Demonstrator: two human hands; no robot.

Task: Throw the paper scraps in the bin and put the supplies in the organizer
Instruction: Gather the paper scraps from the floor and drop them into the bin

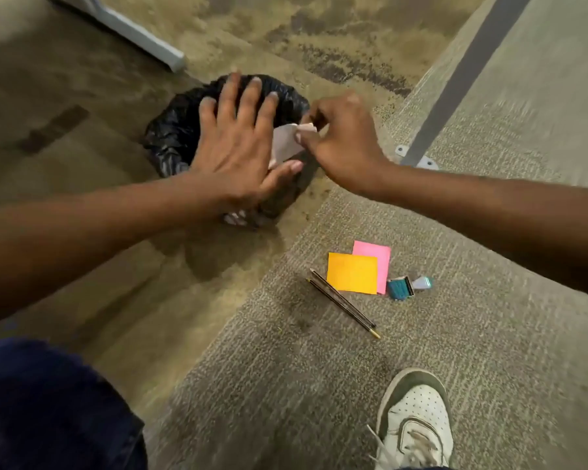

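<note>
Left hand [238, 147] fingers spread over bin [170, 137], right hand [343, 144] fingers pinching paper scrap [286, 144]

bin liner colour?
Black, a crinkled plastic bag lining the bin. Head view, the only one, shows it below the left hand.

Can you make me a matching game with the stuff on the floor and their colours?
Things:
1. bin bag
2. front sticky note
3. back sticky note
4. shoe

Colours:
A. pink
B. white
C. black
D. orange

Pairs: 1-C, 2-D, 3-A, 4-B
</note>
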